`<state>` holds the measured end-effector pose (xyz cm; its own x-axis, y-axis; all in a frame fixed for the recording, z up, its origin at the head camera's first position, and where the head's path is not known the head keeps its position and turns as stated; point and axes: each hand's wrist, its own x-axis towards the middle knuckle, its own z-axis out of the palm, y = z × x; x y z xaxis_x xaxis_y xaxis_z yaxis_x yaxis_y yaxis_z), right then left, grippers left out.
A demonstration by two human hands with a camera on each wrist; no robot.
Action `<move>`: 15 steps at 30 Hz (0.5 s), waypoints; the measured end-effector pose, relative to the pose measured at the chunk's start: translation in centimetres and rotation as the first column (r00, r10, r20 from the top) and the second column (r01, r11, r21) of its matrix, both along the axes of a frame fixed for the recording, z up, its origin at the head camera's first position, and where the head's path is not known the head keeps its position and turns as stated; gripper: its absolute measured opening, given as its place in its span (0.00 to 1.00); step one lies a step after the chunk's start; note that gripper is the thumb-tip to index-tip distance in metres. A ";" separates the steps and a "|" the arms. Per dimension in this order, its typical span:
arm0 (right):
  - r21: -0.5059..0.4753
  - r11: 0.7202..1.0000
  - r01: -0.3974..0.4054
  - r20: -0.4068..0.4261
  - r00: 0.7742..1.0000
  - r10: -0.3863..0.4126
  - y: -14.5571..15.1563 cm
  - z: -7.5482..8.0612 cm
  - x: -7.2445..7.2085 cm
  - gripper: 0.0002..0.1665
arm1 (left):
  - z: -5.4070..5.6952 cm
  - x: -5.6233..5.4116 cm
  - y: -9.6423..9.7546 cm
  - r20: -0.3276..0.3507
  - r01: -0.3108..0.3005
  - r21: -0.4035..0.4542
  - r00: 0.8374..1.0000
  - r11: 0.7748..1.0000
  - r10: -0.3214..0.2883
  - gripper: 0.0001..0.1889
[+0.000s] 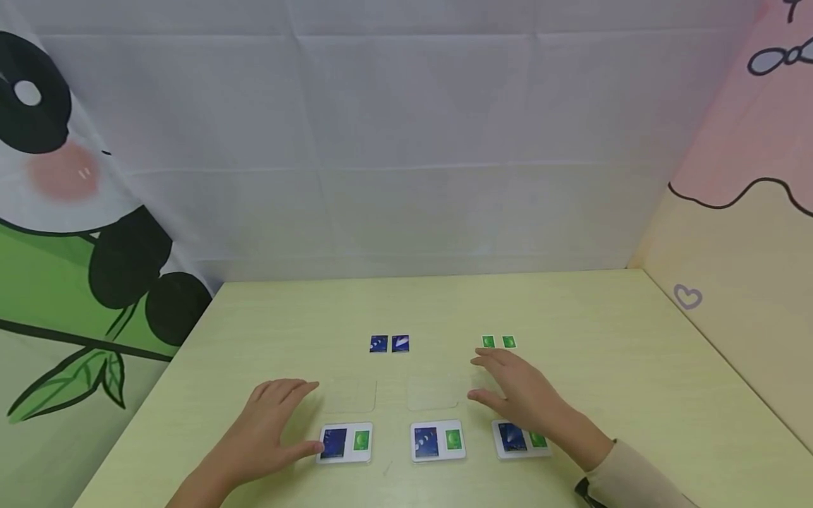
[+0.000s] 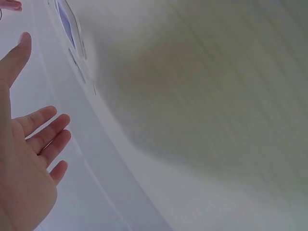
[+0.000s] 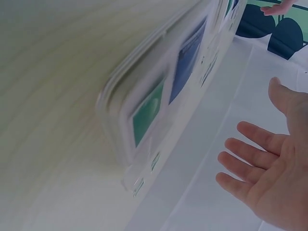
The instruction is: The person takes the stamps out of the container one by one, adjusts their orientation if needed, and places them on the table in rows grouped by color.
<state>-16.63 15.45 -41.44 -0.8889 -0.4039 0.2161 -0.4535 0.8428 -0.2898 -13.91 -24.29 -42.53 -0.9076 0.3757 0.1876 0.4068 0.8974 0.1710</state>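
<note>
My left hand (image 1: 263, 434) hovers empty at the left, fingers extended and thumb tip overlapping the edge of the left white rounded case (image 1: 349, 456) in the head view. Empty too, my right hand (image 1: 524, 391) spreads its fingers over the table and partly covers the right white case (image 1: 524, 454). Between them lies the middle white case (image 1: 438, 454). Every case carries a dark blue picture and a smaller green one. Behind the left and middle cases lie a clear rectangular piece (image 1: 349, 398) and another clear piece (image 1: 433, 394). The right wrist view shows a thick white case (image 3: 159, 98) beside the open palm.
Farther back on the pale wooden table (image 1: 286, 317) lie two small blue picture squares (image 1: 379, 344) and, to the right, two small green squares (image 1: 509, 341). A white cloth (image 1: 413, 141) hangs behind the table; a printed panel (image 1: 737, 282) borders the right.
</note>
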 end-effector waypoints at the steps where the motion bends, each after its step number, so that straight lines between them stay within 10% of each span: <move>1: 0.000 1.000 -0.003 -0.002 1.000 0.003 -0.1 0.0 0.0 0.31 | 0.0 0.0 0.0 0.002 0.000 -0.006 1.000 1.000 0.000 0.45; 15: 0.003 0.997 -0.082 0.011 0.997 0.082 -1.8 0.1 0.1 0.30 | 0.2 0.2 0.1 0.044 0.016 -0.032 0.999 0.999 -0.014 0.45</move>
<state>-16.51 13.61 -41.38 -0.8553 -0.4759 0.2049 -0.5175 0.8042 -0.2924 -13.74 -24.20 -42.32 -0.9088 0.3948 0.1349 0.4131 0.8965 0.1598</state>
